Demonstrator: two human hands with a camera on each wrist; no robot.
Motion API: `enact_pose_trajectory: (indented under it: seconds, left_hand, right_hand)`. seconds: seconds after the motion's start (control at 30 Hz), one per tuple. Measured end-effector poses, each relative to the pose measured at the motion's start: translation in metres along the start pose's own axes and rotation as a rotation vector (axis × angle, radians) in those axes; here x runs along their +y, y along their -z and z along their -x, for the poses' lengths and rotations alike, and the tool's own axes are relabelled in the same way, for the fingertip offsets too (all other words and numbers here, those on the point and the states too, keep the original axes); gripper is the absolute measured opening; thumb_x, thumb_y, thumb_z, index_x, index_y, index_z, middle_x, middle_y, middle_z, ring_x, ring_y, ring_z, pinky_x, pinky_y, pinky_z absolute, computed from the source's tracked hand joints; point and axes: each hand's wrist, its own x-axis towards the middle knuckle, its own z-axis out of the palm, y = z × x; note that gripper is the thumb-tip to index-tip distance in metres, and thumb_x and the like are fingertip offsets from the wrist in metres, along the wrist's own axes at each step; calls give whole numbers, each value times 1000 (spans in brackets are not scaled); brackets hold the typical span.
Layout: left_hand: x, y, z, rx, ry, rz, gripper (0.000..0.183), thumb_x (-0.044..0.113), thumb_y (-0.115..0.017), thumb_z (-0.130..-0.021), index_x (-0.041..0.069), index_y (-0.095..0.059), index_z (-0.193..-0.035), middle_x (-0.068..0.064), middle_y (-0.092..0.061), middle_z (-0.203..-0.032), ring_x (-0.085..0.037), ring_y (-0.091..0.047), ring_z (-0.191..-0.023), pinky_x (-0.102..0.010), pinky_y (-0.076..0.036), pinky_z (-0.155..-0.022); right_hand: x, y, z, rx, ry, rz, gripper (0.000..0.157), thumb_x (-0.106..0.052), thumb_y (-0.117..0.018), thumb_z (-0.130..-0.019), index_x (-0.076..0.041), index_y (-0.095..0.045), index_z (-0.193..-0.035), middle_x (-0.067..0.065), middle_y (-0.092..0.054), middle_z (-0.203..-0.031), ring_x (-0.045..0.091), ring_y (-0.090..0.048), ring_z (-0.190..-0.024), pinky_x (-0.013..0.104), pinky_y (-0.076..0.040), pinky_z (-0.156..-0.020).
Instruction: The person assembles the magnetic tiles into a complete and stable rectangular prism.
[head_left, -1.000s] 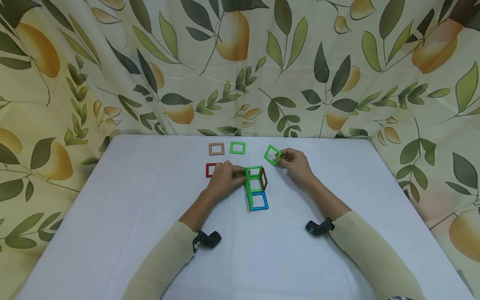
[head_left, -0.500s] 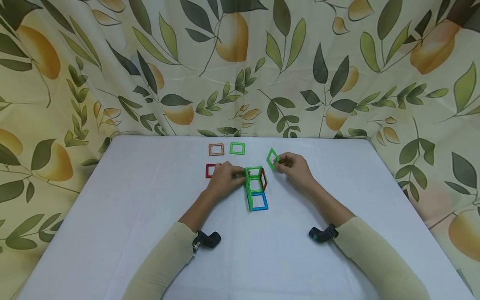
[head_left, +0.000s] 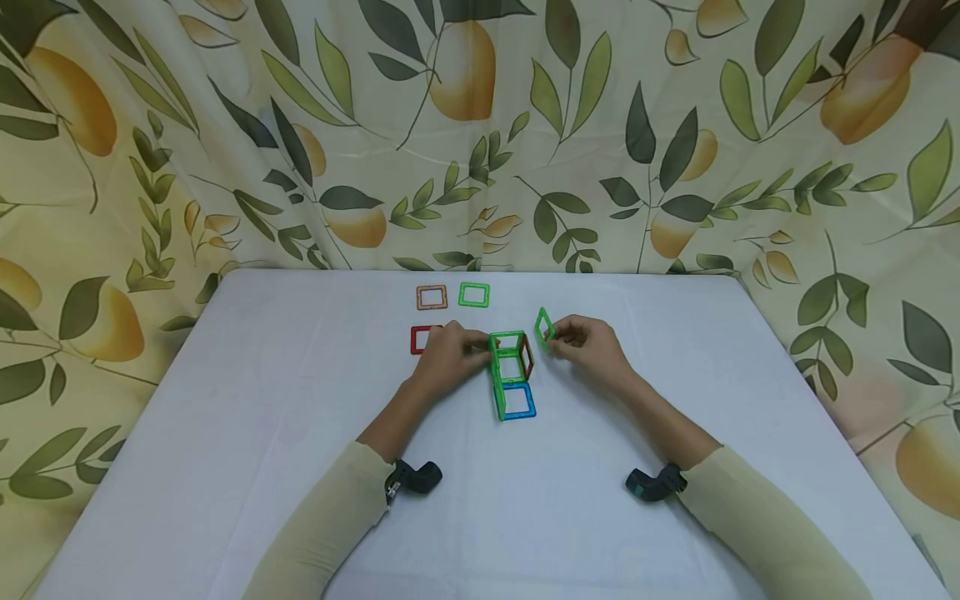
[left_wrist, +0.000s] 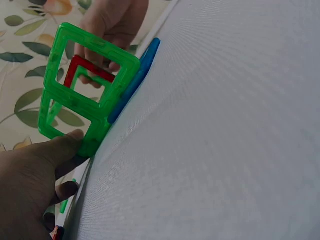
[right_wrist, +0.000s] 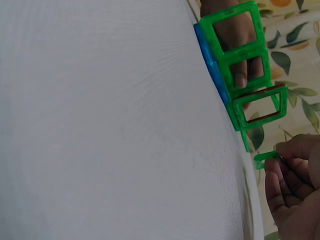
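In the head view a small structure of square magnetic tiles (head_left: 499, 396) stands mid-table. Its upright frames are green, with a blue tile (head_left: 518, 415) flat at the near side and a red one (head_left: 531, 364) upright on the right. My left hand (head_left: 450, 358) grips the structure's left side; the left wrist view shows the thumb over a lower corner of a green frame (left_wrist: 75, 102). To the right, my right hand (head_left: 594, 346) pinches a loose green tile (head_left: 537, 332) by its edge, tilted upright, a small gap from the structure. The right wrist view shows this tile (right_wrist: 265, 158) edge-on.
Loose tiles lie toward the back of the white table (head_left: 315, 500): an orange one (head_left: 431, 288) and a green one (head_left: 461, 295). A red tile (head_left: 415, 340) is partly hidden behind my left hand. A patterned curtain (head_left: 480, 192) hangs along the table's far edge.
My right hand has moved slightly nearer to me, turning the green tile from face-on to nearly edge-on beside the structure. The left hand and the structure have stayed put.
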Motion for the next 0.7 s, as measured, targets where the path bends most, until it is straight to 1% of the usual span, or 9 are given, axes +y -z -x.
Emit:
enact_pose_trajectory:
  seconds: [0.2, 0.33, 0.53, 0.7]
  left_hand:
    - [0, 1, 1, 1, 4, 14, 31, 26, -81, -95, 14, -80, -123, 1, -64, -99, -17, -51, -91, -36, -43, -79]
    - [2, 2, 1, 0, 5, 24, 31, 25, -81, -95, 14, -80, -124, 0, -64, -100, -18, -52, -92, -36, -43, -79]
    - [2, 2, 2, 0, 8, 19, 32, 26, -81, -95, 14, -80, -124, 1, -64, -100, -18, -52, -92, -37, -42, -80]
    - [2, 1, 2, 4, 13, 21, 32, 26, -81, -94, 15, -80, -125, 1, -63, -100, -18, -51, -92, -38, -43, -79]
  right_hand:
    - [-3, -1, 10, -14, 5, 5, 13, -1, -75, -94, 3, -73, -106, 10, -75, -98, 18, -66, -84, 23, -52, -70]
    - [-3, -1, 17, -18, 6, 6, 13, -1, -75, -94, 3, -74, -106, 10, -75, -98, 19, -66, -85, 23, -52, -71]
    - [-3, -1, 28, -28, -15, -23, 13, -1, -76, -93, 3, -73, -105, 10, -75, -99, 21, -67, -86, 24, -53, -71]
    - [-2, -1, 38, -47, -22, -55, 12, 0, -76, -93, 3, -73, -104, 11, -75, -98, 18, -67, -84, 24, -53, -69]
